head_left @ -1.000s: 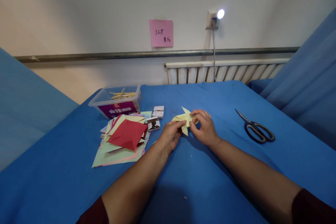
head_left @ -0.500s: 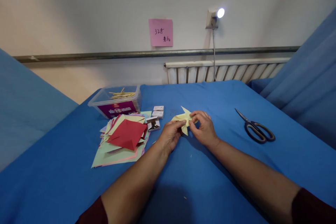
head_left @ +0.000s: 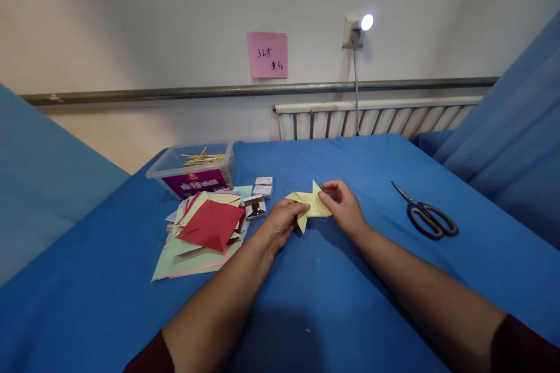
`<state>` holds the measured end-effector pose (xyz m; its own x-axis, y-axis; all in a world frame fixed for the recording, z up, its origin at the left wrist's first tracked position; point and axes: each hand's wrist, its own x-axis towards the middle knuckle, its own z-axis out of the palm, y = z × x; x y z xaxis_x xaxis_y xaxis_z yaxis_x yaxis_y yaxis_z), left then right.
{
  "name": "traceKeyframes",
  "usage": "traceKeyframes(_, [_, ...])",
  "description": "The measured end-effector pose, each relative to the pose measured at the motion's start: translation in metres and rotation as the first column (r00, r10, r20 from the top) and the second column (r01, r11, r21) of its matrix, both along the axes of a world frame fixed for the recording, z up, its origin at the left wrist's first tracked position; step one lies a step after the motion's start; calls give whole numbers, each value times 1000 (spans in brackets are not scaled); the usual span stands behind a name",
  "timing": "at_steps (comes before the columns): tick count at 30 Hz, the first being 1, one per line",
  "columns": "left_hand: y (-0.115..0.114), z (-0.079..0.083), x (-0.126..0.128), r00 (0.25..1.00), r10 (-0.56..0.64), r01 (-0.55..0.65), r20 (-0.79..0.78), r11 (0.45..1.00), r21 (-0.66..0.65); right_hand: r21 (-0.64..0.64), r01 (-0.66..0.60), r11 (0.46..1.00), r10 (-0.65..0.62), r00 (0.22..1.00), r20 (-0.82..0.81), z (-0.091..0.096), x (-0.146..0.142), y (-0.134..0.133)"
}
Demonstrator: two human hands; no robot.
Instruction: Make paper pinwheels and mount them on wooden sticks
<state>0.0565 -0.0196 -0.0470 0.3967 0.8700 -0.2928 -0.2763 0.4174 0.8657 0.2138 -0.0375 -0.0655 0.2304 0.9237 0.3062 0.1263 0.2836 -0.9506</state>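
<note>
A folded pale yellow paper shape [head_left: 311,204] with pointed flaps is held just above the blue table [head_left: 359,280], near its middle. My left hand [head_left: 280,222] pinches the shape's left side between thumb and fingers. My right hand [head_left: 345,205] grips the right side, fingers curled over the top edge. Both hands are closed on the paper.
A stack of coloured paper sheets with a red folded piece [head_left: 212,222] lies at the left. Behind it stands a clear plastic box [head_left: 192,170] of thin sticks. Small boxes [head_left: 258,198] sit beside the stack. Black scissors [head_left: 426,217] lie at the right.
The yellow paper has been turned and opened out wider between my hands. My right hand shifted a little to the right along it.
</note>
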Motion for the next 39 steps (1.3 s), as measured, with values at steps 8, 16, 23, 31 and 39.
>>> traceKeyframes(8, [-2, 6, -6, 953, -96, 135, -289, 984, 118, -228, -459, 859, 385, 871, -305, 10, 5, -4])
traceKeyframes(16, [-3, 6, -7, 930, -84, 157, -358, 971, 179, -225, -399, 889, 378, 916, -131, 1, 5, 0])
traceKeyframes(23, [-4, 5, 4, 981, 158, -155, -112, 987, 35, -215, -58, 975, -16, 944, -329, -3, -12, 0])
traceKeyframes(31, [-22, -1, 26, 955, 259, -241, 144, 962, -129, -262, 106, 959, -223, 855, -469, -8, -23, -5])
traceKeyframes(39, [-21, -2, 27, 956, 270, -267, 117, 963, -43, -237, 82, 968, -187, 866, -463, -11, -29, -7])
